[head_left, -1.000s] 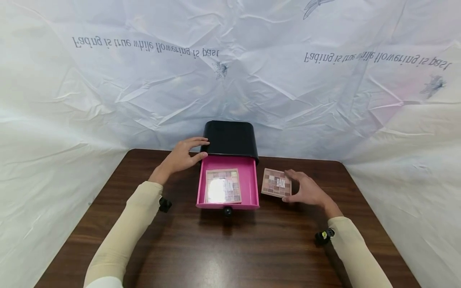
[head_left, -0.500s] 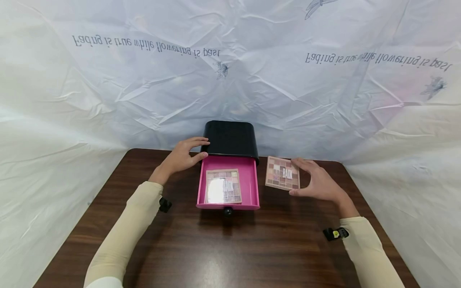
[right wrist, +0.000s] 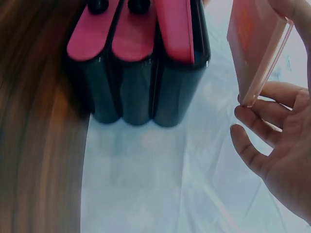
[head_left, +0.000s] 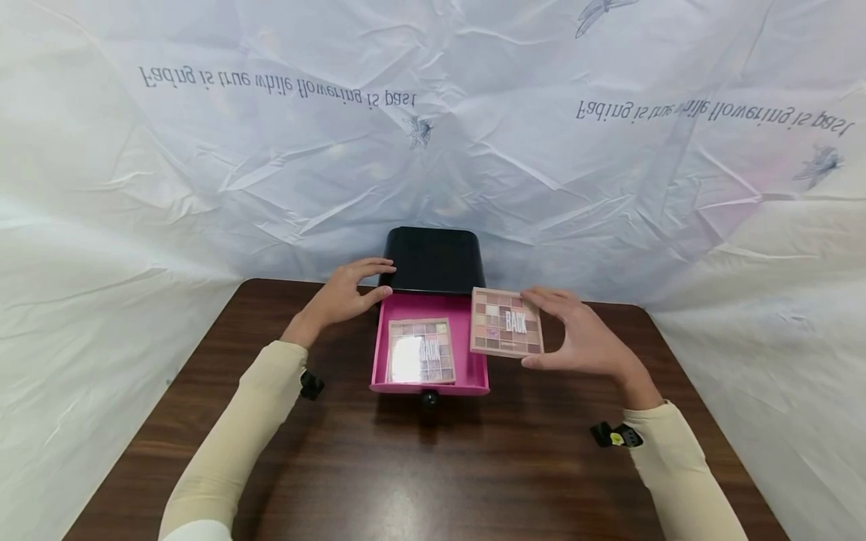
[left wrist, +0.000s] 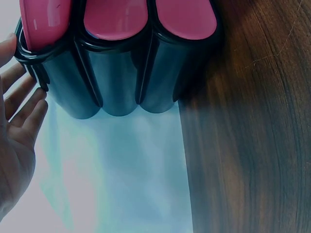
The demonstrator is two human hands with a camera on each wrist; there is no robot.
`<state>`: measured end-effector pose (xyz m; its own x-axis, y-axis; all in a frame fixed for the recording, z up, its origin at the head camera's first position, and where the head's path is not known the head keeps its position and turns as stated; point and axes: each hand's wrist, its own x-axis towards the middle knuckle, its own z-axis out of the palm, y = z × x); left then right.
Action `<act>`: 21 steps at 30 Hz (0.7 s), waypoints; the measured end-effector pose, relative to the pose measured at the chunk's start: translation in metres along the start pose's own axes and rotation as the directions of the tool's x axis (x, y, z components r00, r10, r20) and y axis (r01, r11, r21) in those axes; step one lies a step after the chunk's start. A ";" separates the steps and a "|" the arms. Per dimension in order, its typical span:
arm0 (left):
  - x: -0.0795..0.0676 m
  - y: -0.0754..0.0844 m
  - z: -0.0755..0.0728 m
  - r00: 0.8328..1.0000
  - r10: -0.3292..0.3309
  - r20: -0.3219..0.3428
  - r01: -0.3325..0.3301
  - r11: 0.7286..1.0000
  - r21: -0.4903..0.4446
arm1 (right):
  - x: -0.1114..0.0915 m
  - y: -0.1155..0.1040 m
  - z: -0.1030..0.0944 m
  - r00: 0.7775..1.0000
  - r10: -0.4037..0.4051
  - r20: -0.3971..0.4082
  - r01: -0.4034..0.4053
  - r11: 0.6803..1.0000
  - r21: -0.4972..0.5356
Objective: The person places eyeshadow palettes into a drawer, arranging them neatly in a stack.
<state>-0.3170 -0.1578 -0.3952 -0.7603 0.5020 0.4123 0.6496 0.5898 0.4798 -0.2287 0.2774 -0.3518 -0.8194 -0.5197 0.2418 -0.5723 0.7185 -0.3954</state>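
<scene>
A black drawer organizer (head_left: 433, 259) stands at the back of the table, its pink top drawer (head_left: 464, 370) pulled out. Inside the drawer, on the left, lies an eyeshadow palette (head_left: 421, 351) with glare on its clear lid. My right hand (head_left: 590, 336) pinches a second eyeshadow palette (head_left: 506, 323) between thumb and fingers. That palette is above the drawer's right edge; the right wrist view catches it from below, apart from the organizer. My left hand (head_left: 343, 294) rests against the organizer's left side, fingers extended, as the left wrist view (left wrist: 22, 141) confirms.
Both wrist views show three stacked tiers, the lower pink drawers (left wrist: 116, 19) pushed in. A round black knob (head_left: 429, 400) sticks out at the drawer front. Behind the dark wooden table (head_left: 433, 481) hangs a wrinkled white printed sheet (head_left: 304, 173).
My right hand has raised the second palette off the table and carried it left to the drawer's right edge. The left hand, organizer and first palette have stayed put.
</scene>
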 end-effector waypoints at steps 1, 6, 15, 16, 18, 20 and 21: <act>0.000 0.000 0.000 1.000 0.001 -0.001 -0.001 1.000 0.000 | 0.003 -0.004 0.003 1.000 -0.008 -0.001 0.008 1.000 0.005; -0.001 0.000 -0.001 1.000 0.008 -0.001 -0.008 1.000 0.003 | 0.016 -0.024 0.020 0.999 -0.046 0.011 0.046 0.998 0.033; 0.001 -0.002 0.002 1.000 0.007 -0.009 -0.007 1.000 0.001 | 0.038 -0.055 0.048 0.994 -0.107 0.014 0.106 0.993 0.050; 0.001 -0.002 0.002 1.000 0.006 -0.010 -0.006 1.000 0.001 | 0.040 -0.058 0.050 0.994 -0.109 0.015 0.108 0.993 0.047; 0.000 -0.002 0.002 1.000 0.003 -0.012 -0.003 1.000 0.002 | 0.044 -0.064 0.054 0.993 -0.114 0.024 0.112 0.993 0.048; 0.000 -0.002 0.002 1.000 0.003 -0.016 -0.003 1.000 0.004 | 0.048 -0.070 0.058 0.992 -0.120 0.038 0.118 0.992 0.047; 0.000 -0.002 0.002 1.000 0.004 -0.017 -0.004 1.000 0.009 | 0.049 -0.072 0.059 0.991 -0.125 0.044 0.123 0.991 0.046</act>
<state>-0.3180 -0.1576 -0.3976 -0.7576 0.4934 0.4273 0.6524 0.5933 0.4715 -0.2262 0.1727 -0.3637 -0.7395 -0.6250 0.2499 -0.6664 0.6275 -0.4028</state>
